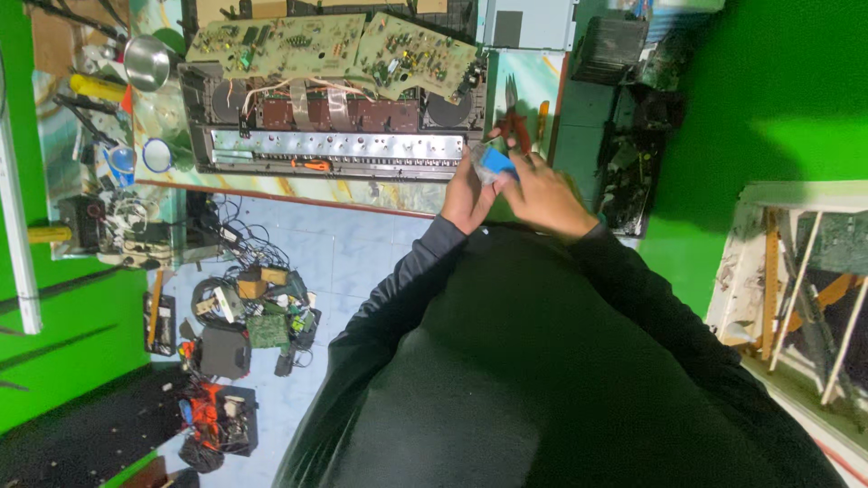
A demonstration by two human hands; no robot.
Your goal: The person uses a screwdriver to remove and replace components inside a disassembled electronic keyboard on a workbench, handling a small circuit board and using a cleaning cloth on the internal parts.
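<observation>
A small blue-and-clear part (494, 164) sits between both hands at the near edge of the surface (398, 193), just right of the opened device (330, 122). Open floor (344, 262) lies below that edge; to the right the room is tight, with dark clutter (624, 172) close by. The left hand (467, 194) cups the part from below, its grip closed around it. The right hand (541, 192) pinches it from above. Red pliers (516, 122) lie just beyond the hands. Circuit boards (334, 45) rest tilted on the device. A heap of parts (253, 316) covers the floor at left.
</observation>
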